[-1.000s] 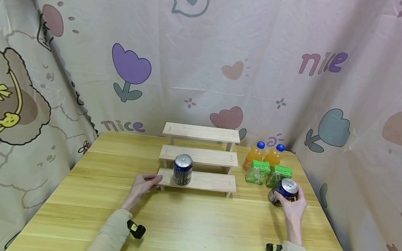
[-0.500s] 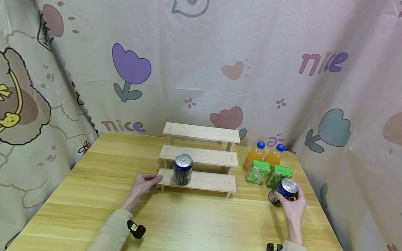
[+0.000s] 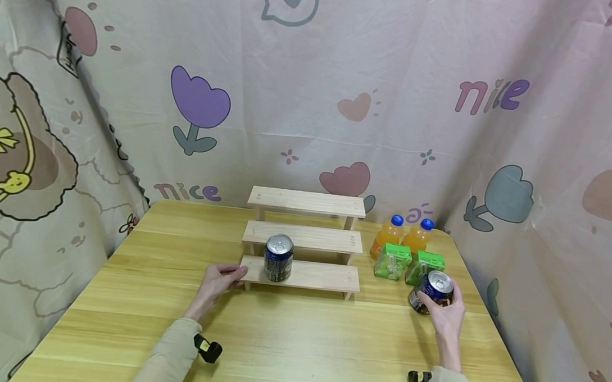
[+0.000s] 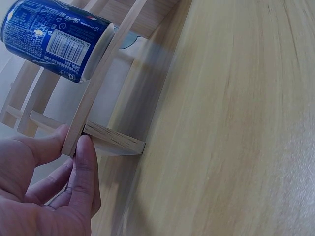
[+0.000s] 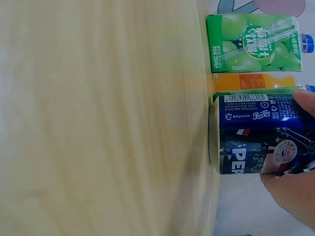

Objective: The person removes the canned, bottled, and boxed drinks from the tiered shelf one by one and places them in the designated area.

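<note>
A pale wooden three-step rack (image 3: 305, 201) stands mid-table. On its lowest step, left of centre, a dark blue soda can (image 3: 278, 258) stands upright; its barcode side shows on the can (image 4: 56, 39) in the left wrist view. My left hand (image 3: 218, 286) pinches the left end of that lowest step between thumb (image 4: 48, 146) and fingers. At the right, my right hand (image 3: 448, 317) grips a second can, a dark blue Pepsi can (image 3: 432, 292), from the side. In the right wrist view this Pepsi can (image 5: 261, 130) has its base at the tabletop; whether they touch I cannot tell.
Behind the right can are two green juice cartons (image 3: 392, 262) and two orange drink bottles (image 3: 387, 236) with blue caps. All stand on a wooden table (image 3: 301, 337). A patterned curtain (image 3: 308, 118) hangs along the back and sides.
Almost nothing moves. The right hand and wrist shift very slightly while holding the Pepsi can; the left hand stays on the rack.
</note>
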The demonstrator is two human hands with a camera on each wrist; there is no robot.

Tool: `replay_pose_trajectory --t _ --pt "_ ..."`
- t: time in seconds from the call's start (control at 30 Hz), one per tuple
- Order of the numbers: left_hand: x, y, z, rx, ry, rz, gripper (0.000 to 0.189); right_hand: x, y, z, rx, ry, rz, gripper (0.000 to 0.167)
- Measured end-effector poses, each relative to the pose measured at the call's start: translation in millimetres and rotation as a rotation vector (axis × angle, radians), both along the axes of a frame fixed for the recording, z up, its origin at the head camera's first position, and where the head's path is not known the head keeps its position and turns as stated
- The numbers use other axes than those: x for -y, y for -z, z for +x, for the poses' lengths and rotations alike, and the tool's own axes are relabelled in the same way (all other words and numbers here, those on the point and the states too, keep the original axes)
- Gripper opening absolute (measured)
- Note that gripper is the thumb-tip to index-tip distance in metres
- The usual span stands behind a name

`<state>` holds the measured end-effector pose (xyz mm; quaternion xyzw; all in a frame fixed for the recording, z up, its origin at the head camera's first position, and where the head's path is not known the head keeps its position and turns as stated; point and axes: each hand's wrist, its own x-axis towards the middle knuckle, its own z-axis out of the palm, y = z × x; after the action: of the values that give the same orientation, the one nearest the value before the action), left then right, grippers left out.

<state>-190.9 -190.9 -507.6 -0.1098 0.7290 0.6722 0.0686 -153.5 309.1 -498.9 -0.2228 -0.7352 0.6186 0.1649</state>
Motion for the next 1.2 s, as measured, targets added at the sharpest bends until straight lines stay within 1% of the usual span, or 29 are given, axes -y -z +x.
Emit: replay_pose_trajectory --t 0.2,0.43,0.53,0.67,0.73,0.97,1.07,1.2 --pt "0.0 -0.2 -0.9 -0.003 0.002 0.0 0.043 -2.1 1.6 0.1 0.015 -0.027 0.004 0.093" --pt "0.1 1.1 -4.1 -0.003 -0.014 0.019 0.042 -2.8 1.9 0.8 0.016 -0.052 0.028 0.092" --pt "0.7 1.4 -4.0 -0.003 -0.006 0.01 0.043 -3.0 1.2 1.6 0.021 -0.063 0.041 0.094" --pt "0.7 1.3 -3.1 0.0 -0.002 0.001 0.043 -3.1 0.3 2.4 -0.024 -0.057 0.048 0.099" --pt "0.4 0.9 -2.5 0.0 0.0 0.0 0.043 -2.8 -0.4 2.6 -0.071 -0.044 0.053 0.099" --pt "0.2 0.2 -1.6 -0.003 0.003 0.001 0.043 8.3 -10.2 4.2 -0.214 0.049 0.116 0.089" --pt "0.2 -0.1 -1.3 -0.003 0.002 -0.001 0.043 14.2 -17.0 4.9 -0.245 0.068 0.146 0.087" --pt "0.1 0.4 -1.2 -0.003 -0.001 -0.005 0.044 23.8 -26.0 5.2 -0.268 0.064 0.198 0.087"
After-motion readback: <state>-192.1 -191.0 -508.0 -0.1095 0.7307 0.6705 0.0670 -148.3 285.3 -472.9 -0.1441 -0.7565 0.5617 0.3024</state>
